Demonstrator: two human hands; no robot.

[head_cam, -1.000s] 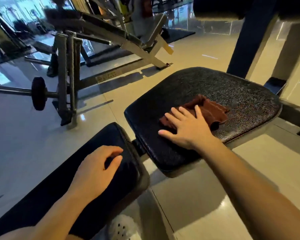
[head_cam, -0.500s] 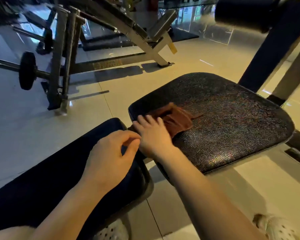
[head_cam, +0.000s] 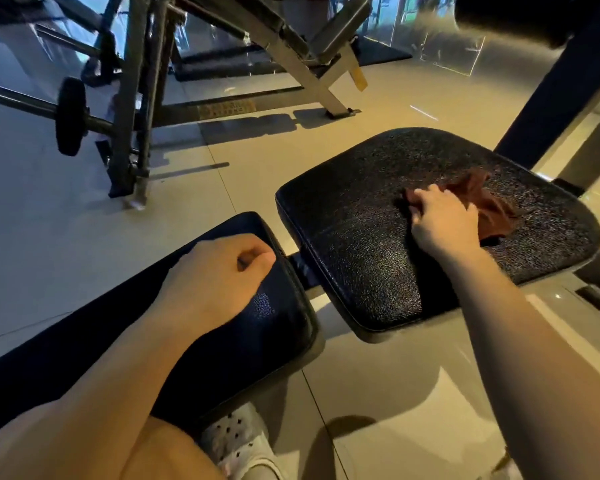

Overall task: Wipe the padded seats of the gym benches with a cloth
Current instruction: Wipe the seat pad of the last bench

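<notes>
Wiping proceeds on the padded seat, a textured black pad. The right hand bears down on the brown cloth, fingers curled over its near edge; the cloth lies bunched toward the seat's far right side. The left hand rests on the adjoining backrest pad, fingers loosely curled, holding nothing. Expect the cloth to be light, soft and prone to bunching; hold it flat under the palm. The seat should yield slightly.
</notes>
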